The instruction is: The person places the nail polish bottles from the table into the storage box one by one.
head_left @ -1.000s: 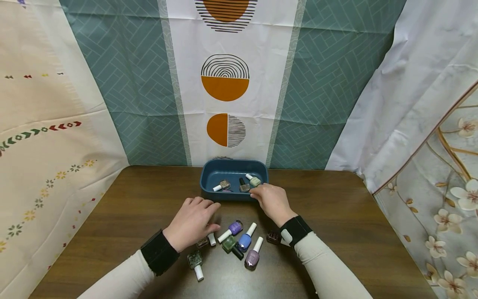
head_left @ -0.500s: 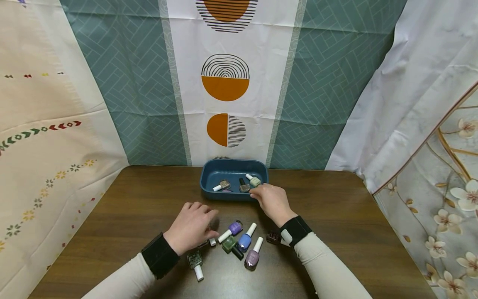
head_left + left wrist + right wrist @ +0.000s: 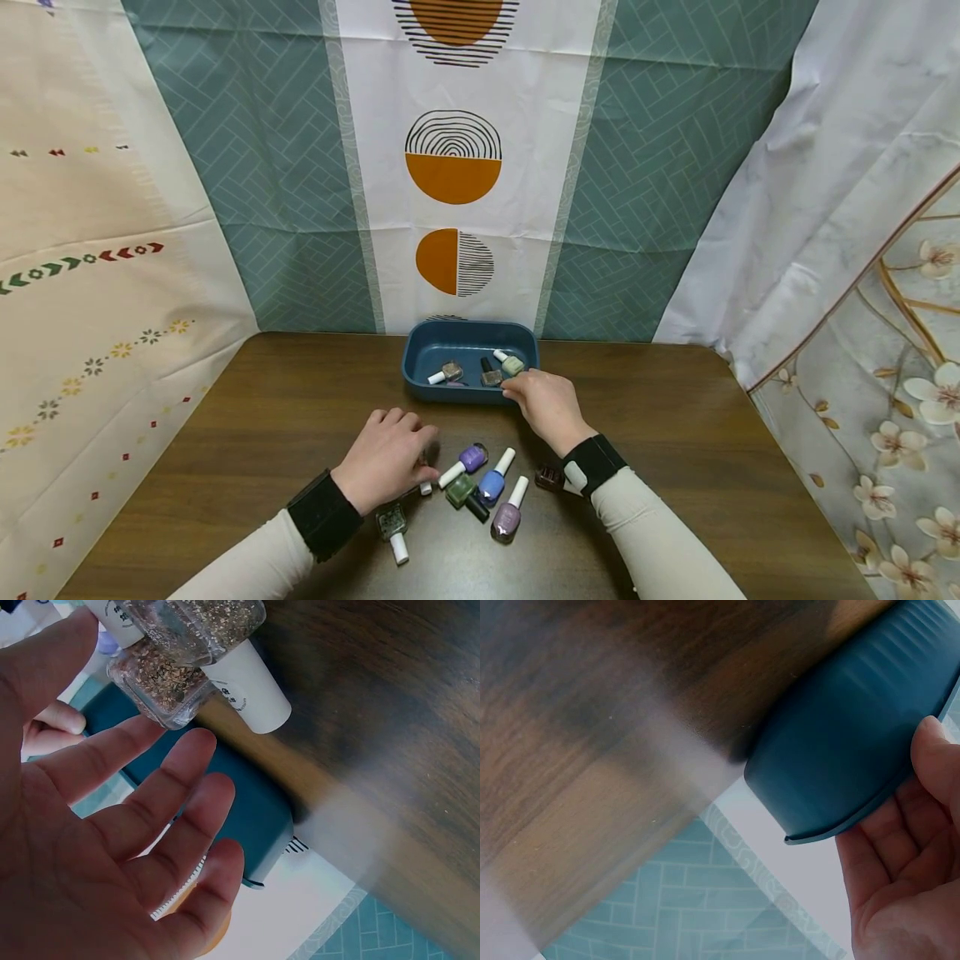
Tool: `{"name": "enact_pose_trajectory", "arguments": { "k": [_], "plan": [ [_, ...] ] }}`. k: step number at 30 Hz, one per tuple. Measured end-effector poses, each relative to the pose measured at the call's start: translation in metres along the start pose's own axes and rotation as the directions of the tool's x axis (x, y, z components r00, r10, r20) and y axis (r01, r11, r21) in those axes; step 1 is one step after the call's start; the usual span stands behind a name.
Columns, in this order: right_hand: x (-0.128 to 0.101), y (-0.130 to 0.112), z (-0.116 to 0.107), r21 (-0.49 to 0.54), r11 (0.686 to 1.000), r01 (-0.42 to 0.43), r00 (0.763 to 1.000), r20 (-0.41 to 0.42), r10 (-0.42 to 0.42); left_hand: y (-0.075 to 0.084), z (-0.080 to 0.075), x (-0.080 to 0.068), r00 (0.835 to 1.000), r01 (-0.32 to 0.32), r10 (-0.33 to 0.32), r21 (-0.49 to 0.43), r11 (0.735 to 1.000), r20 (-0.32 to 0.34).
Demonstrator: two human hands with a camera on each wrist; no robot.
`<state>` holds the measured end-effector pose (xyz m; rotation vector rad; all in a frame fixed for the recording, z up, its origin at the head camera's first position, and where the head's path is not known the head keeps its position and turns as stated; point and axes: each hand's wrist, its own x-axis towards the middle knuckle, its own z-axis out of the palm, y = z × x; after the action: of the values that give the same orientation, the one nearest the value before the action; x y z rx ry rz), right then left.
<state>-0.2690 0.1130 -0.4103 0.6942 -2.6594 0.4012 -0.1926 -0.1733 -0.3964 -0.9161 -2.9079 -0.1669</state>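
Dark brown wooden table (image 3: 675, 467), set before patterned curtains. Deep blue rounded plastic tub (image 3: 420, 382) at the table's far middle, holding three small polish bottles lying on their sides. Right hand (image 3: 550, 406): rests at the tub's near right rim, fingers (image 3: 930, 761) curled over the edge against the wall. Left hand (image 3: 386, 459): palm down just left of the loose bottles, fingers (image 3: 161, 791) relaxed and slightly spread, holding nothing; nearest it, a clear glass bottle of gold-brown glitter polish with a white cap (image 3: 161, 686), lying on the table. Beside it, purple (image 3: 472, 457), blue (image 3: 491, 485), green (image 3: 458, 491) and mauve (image 3: 506, 520) bottles, clustered between the two hands.
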Motion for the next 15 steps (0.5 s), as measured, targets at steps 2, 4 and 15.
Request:
{"name": "enact_pose_trajectory", "arguments": {
  "k": [2, 4, 15],
  "plan": [
    [-0.0001, -0.0002, -0.0002, 0.000, 1.000, 0.000, 1.000, -0.001, 0.000, 0.0002, -0.0008, -0.0003, 1.000, -0.005, 0.005, -0.004, 1.000, 0.003],
    [-0.0001, -0.0005, -0.0006, 0.000, 1.000, 0.000, 1.000, -0.002, 0.000, 0.0003, -0.0019, -0.0008, 1.000, -0.015, 0.015, -0.005, 1.000, 0.004],
    [0.0000, -0.0010, -0.0008, -0.003, 1.000, -0.007, 1.000, 0.007, 0.007, 0.0010, -0.0054, -0.0030, 0.996, -0.053, 0.056, -0.037, 0.998, 0.068]
  ]
}}
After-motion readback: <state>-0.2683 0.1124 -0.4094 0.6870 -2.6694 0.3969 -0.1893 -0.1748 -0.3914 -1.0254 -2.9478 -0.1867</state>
